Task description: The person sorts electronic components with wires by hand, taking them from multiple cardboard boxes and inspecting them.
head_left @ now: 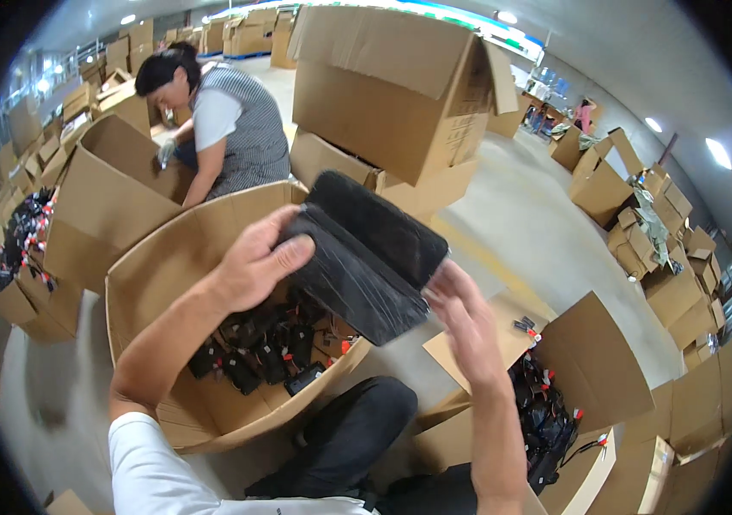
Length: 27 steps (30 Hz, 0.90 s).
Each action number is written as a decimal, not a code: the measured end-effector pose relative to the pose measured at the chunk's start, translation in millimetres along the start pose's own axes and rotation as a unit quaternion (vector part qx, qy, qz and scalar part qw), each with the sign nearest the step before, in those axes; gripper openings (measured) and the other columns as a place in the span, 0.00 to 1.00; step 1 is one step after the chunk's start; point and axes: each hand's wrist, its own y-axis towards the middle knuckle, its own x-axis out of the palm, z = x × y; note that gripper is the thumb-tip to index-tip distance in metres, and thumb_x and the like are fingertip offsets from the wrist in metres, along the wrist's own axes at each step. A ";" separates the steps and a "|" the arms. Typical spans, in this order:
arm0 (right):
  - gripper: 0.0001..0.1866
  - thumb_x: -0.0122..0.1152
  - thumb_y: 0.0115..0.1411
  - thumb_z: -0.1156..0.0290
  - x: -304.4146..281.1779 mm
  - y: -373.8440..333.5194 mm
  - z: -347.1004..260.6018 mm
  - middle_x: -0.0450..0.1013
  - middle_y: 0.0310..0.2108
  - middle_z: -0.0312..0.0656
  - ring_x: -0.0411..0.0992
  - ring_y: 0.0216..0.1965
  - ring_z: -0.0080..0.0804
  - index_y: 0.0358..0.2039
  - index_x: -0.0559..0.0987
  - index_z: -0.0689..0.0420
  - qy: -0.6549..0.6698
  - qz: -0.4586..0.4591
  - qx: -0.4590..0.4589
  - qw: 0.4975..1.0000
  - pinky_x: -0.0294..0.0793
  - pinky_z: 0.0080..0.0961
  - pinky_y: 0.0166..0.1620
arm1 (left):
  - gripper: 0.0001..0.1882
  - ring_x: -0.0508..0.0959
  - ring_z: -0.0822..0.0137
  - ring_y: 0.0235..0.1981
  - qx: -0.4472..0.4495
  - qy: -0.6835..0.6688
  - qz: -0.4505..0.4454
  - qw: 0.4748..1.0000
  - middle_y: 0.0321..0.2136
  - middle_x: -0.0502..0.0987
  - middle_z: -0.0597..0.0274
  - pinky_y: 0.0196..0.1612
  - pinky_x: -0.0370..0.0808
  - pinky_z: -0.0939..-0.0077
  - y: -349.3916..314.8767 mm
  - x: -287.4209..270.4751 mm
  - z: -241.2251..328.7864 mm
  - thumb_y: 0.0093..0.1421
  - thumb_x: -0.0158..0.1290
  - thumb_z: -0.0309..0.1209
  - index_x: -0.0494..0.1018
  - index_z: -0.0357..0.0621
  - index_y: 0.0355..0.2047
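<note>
Black slabs (pixel 349 279): two side by side, held up over the right side of the open box (pixel 156 270); can't tell if they're joined
Left hand (pixel 260 260): thumb on top, pretty much clamped on the left end
Right hand (pixel 469 326): fingers half curled at the right end, can't tell if it's gripping
Open box: black parts (pixel 272 350) heaped inside
Near right: another box (pixel 602 365), similar stuff
Far left: co-worker (pixel 246 129) bent over a carton (pixel 108 202)

Print (pixel 467 136) on the big carton (pixel 366 103) is unreadably small.
</note>
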 end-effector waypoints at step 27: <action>0.24 0.59 0.63 0.68 11.1 -108.8 -80.3 0.72 0.52 0.58 0.74 0.51 0.45 0.54 0.72 0.73 -0.308 0.233 -0.297 0.873 0.74 0.38 0.52 | 0.27 0.74 0.74 0.47 0.085 -0.200 0.126 0.968 0.46 0.75 0.61 0.53 0.73 0.76 3.9 167.6 1.5 0.57 0.61 0.24 0.66 0.36 0.56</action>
